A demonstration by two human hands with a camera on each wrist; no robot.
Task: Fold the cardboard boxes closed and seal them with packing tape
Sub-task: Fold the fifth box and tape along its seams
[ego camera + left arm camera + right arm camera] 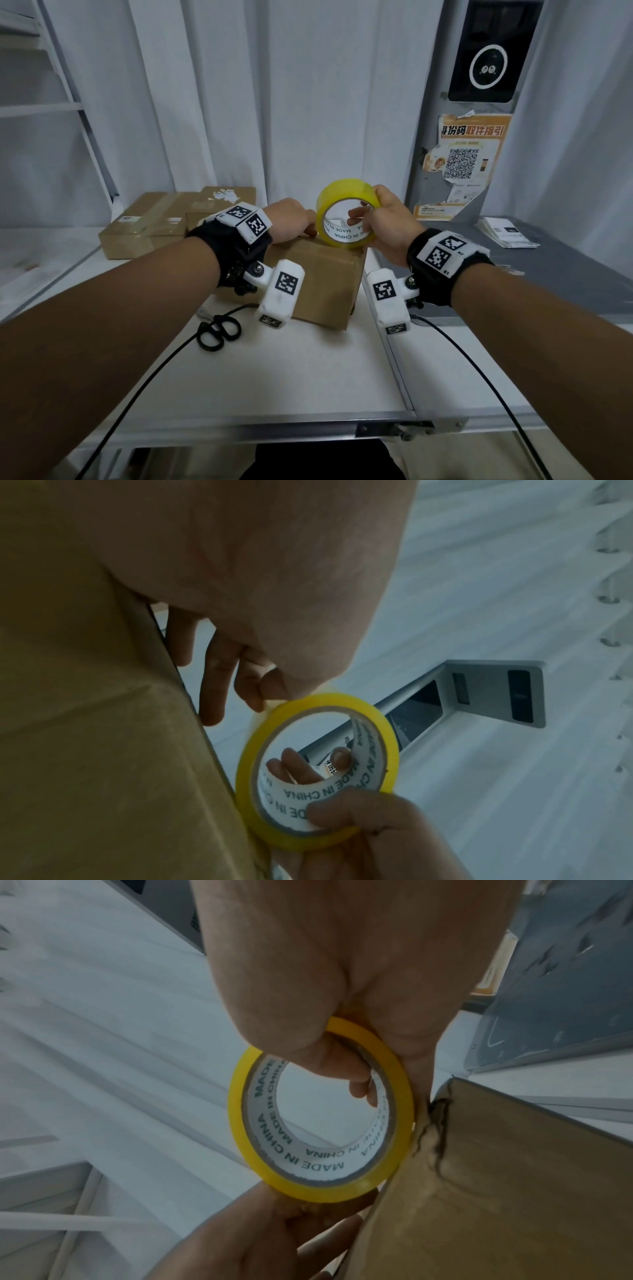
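Note:
A closed brown cardboard box (318, 277) stands mid-table. A yellow packing tape roll (339, 193) is held upright over its far top edge. My right hand (366, 214) grips the roll, fingers through the white core, thumb outside. In the right wrist view the right hand (359, 1074) curls round the roll (240, 1096) beside a dented corner of the box (514, 1191). My left hand (310, 229) rests at the box's far edge. In the left wrist view the left hand's (270, 696) thumb and forefinger pinch the loose tape end at the roll (246, 764), next to the box (85, 723).
Black scissors (219, 330) lie on the white table left of the box, by a black cable. Several taped boxes (164, 219) are stacked at the back left. A grey counter (565, 274) with papers (507, 233) adjoins on the right. White curtains hang behind.

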